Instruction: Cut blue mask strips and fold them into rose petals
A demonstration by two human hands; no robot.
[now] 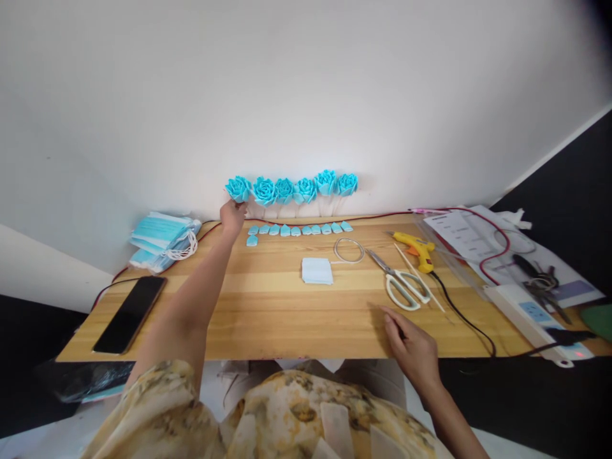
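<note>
Left hand (233,215): our grip seems closed around the stem of the leftmost blue flower (238,189), though the fingers hide the exact contact.
Leftmost blue flower: its bloom is at the wall (287,95), at the left end of the row, beside five other blue flowers (305,190).
Right hand (412,344): loosely curled near the front edge of the surface (268,325), with nothing visible in it.
Step in hand: we judge that we are setting this flower in line.
Next move: it calls for a gentle release, without pushing the neighbouring bloom.
</note>
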